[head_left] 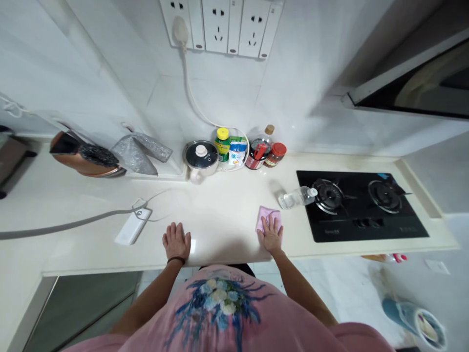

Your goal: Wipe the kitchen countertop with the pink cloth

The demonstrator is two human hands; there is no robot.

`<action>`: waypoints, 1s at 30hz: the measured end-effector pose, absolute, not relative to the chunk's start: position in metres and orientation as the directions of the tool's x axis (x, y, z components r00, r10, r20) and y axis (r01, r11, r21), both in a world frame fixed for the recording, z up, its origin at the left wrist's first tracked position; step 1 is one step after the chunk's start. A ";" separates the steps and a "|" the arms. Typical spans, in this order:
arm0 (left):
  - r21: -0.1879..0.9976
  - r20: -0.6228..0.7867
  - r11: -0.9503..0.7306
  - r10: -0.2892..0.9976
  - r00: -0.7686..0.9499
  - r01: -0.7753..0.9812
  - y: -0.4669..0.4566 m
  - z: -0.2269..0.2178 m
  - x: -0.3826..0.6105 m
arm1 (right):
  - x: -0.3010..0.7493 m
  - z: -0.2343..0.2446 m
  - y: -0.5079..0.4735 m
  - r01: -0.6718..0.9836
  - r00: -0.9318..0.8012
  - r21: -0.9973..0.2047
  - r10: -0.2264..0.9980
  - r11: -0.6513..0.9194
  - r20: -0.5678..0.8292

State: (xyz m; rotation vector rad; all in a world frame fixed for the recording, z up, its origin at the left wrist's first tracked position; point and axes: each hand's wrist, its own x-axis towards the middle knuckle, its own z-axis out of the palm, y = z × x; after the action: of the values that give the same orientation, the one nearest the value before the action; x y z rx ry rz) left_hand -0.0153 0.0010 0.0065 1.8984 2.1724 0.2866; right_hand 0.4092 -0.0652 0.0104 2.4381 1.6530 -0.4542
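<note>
My left hand (176, 242) rests palm down on the white countertop (216, 215) near its front edge, fingers stretched out, with nothing in it. A dark band circles that wrist. Farther right, my right hand (271, 235) lies flat with spread fingers on a pink cloth (262, 218), pressing it against the counter. Just beyond the cloth, a clear plastic bottle (295, 198) with a white cap lies on its side, its cap end over the black gas stove (366, 205). Left of my left hand is a white power strip or similar white block (134, 227) with a grey cord.
Along the wall stand a small lidded pot (201, 161), a yellow-capped bottle (222, 144), a white-and-blue packet (237, 150), a red-lidded jar (275, 154) and other bottles. A white cord (190, 93) hangs from the sockets. A range hood (414, 73) juts out at upper right.
</note>
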 end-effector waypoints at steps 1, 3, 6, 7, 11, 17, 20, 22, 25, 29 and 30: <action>0.306 -0.056 0.136 0.991 -0.124 0.942 0.001 0.007 -0.015 | 0.412 0.010 -0.083 0.911 0.381 -0.027 0.863 -0.412 -0.333; 0.313 -0.063 0.138 0.990 -0.125 0.940 0.001 0.008 -0.015 | 0.424 0.010 -0.113 0.864 0.472 -0.020 0.821 -0.504 -0.322; 0.323 -0.073 0.142 0.990 -0.124 0.936 0.001 0.009 -0.014 | 0.449 0.014 -0.129 0.758 0.608 -0.060 0.737 -0.650 -0.295; 0.325 -0.078 0.141 0.990 -0.122 0.935 0.001 0.009 -0.014 | 0.455 0.016 -0.126 0.714 0.651 -0.080 0.702 -0.695 -0.287; 0.329 -0.082 0.135 0.990 -0.115 0.934 0.000 0.011 -0.015 | 0.429 0.021 -0.091 0.643 0.705 -0.125 0.647 -0.756 -0.292; 0.336 -0.074 0.125 0.992 -0.106 0.933 0.000 0.012 -0.015 | 0.275 0.024 -0.061 0.946 0.089 -0.253 0.914 -0.201 -0.395; 0.338 -0.076 0.123 0.992 -0.104 0.933 0.000 0.012 -0.015 | 0.249 0.025 -0.075 0.939 -0.168 -0.344 0.907 0.028 -0.386; 0.329 -0.080 0.132 0.991 -0.112 0.935 0.001 0.013 -0.015 | 0.270 0.026 -0.090 0.946 -0.163 -0.323 0.905 0.030 -0.394; 0.314 -0.086 0.140 0.989 -0.118 0.939 0.001 0.012 -0.015 | 0.340 0.029 -0.116 0.961 0.110 -0.187 0.904 -0.202 -0.413; 0.307 -0.082 0.139 0.990 -0.119 0.942 0.001 0.011 -0.015 | 0.439 0.041 -0.139 0.815 0.519 -0.076 0.782 -0.575 -0.345; 0.305 -0.080 0.138 0.990 -0.119 0.942 0.001 0.011 -0.015 | 0.457 0.044 -0.140 0.762 0.593 -0.080 0.741 -0.643 -0.316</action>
State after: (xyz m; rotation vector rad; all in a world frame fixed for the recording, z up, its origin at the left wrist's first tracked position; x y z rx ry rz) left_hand -0.0147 0.0008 0.0105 1.8875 2.1545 0.2590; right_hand 0.4569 -0.1400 0.0436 2.7462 1.2973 -0.4990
